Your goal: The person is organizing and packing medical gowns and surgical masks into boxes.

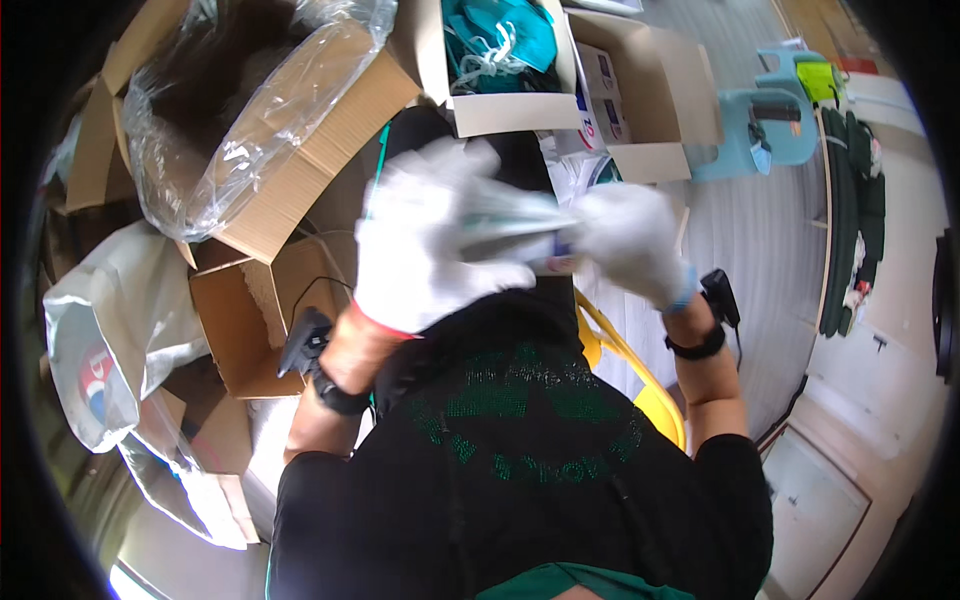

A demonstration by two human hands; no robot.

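Note:
I wear white gloves on both hands, and both are smeared by motion. Between them, in front of my body, stretches a blurred whitish packet (510,222) with a pale green tint; its exact kind is unclear. My left hand (420,240) has its thumb and fingers around the packet's left side. The fingers of my right hand (630,240) are closed on its right end. Just beyond my hands stands an open white box (515,115) with teal items and pale cords inside.
Left stands a large cardboard box (320,140) lined with clear plastic. Below it are a smaller open carton (235,330) and a white plastic bag (120,320). At right are an open carton (655,90), a light-blue plastic stool (735,130) and a yellow chair part (640,370).

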